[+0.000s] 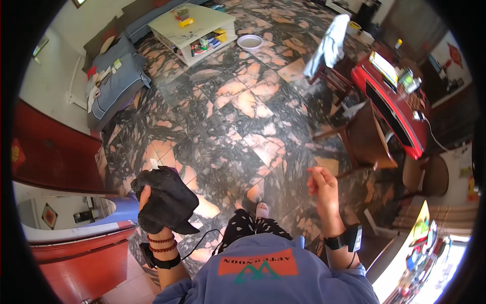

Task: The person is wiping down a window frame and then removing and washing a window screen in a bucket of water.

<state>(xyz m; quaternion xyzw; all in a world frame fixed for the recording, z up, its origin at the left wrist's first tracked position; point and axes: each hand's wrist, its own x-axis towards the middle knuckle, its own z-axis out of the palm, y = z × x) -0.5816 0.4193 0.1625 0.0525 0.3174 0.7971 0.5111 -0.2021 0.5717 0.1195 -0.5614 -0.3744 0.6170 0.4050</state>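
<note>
A crumpled black cloth is bunched in my left hand, at the lower left of the head view. The cloth covers most of that hand; a thumb or finger shows at its left edge, and a small white tag sticks up at its top. On the right, my right hand is held over the floor, fingers loosely curled, with nothing seen in it. Both wrists bear black straps, and red beads circle the left one. The patterned marble floor lies below both hands.
A wooden chair stands right of my right hand, beside a red table holding several items. A red cabinet is at lower left. Farther off are a sofa, a low table and a basin on the floor.
</note>
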